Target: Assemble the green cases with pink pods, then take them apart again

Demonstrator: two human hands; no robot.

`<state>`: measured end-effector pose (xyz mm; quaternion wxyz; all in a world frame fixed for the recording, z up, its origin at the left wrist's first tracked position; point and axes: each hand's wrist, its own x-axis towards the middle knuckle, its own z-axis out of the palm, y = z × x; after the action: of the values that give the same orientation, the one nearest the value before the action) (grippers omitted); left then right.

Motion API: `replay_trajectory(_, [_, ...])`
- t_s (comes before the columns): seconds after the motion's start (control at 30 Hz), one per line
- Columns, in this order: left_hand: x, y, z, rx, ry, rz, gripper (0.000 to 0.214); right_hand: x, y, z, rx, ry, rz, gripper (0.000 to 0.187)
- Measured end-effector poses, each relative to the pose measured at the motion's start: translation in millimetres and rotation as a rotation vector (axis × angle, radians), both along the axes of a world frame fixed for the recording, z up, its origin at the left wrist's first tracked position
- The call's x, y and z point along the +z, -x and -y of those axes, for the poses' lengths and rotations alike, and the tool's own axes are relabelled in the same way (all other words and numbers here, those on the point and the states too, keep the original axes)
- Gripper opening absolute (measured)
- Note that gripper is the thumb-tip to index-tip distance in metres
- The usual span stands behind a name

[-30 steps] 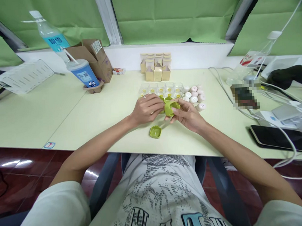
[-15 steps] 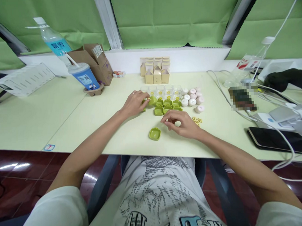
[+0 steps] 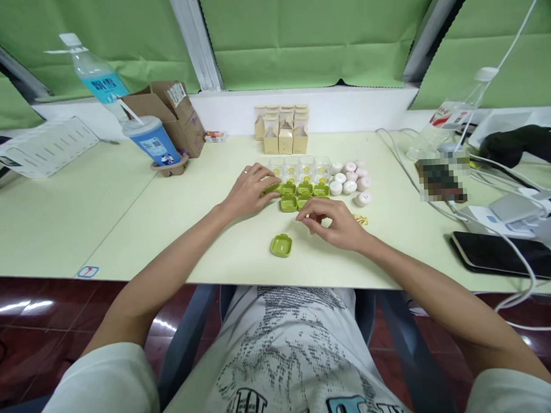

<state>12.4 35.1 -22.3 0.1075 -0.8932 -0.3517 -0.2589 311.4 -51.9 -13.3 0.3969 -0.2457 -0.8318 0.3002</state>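
My left hand [image 3: 251,190] is at the left end of the rows of small green square trays [image 3: 304,189]. Its fingers are closed on a green plastic piece [image 3: 271,187], partly covered by the hand. My right hand [image 3: 331,223] hovers in front of the trays with thumb and fingertips pinched together. Whatever may be between those tips is too small to make out. One separate green tray [image 3: 281,246] lies nearer the table's front edge, to the left of my right hand. Small yellow pieces [image 3: 361,220] show partly behind my right hand.
Clear cups [image 3: 306,164] with yellow bits stand behind the trays, and round white and pinkish pieces [image 3: 349,187] sit to their right. Small open cardboard boxes [image 3: 285,136] stand at the back. A blue drink cup [image 3: 154,142] is at left, a black phone [image 3: 506,256] and cables at right.
The fingers of my left hand have shifted slightly right, and the rounded green piece beside them is now mostly covered and turned. My right hand has barely moved.
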Motion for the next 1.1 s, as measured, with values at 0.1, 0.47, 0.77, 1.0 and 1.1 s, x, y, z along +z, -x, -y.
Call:
replay_trajectory(0.1, [-2.8,-3.4,2.3,-0.035,-0.047,-0.038,0.030,-0.7,-0.7,-1.4,-0.008,-0.021,0.001,0.015])
replay_trajectory(0.47, [-5.2,6.7,-9.9,-0.036,0.033,0.074,0.035,0.4,-2.9,-2.0,-0.025,-0.032,0.016,0.016])
replay_trajectory(0.77, [0.4,3.5,-2.8,0.040,0.145,0.145,0.037,1.3,-3.2,-2.4,-0.035,-0.014,0.040,0.017])
replay_trajectory(1.0, [-2.1,-6.3,-0.6,0.065,0.102,0.059,0.043,0.7,-3.7,-2.2,-0.031,-0.053,0.057,0.016])
replay_trajectory(1.1, [1.6,-6.5,4.1,0.072,0.065,0.053,0.037,2.6,-5.3,-4.7,-0.099,-0.108,0.081,0.018])
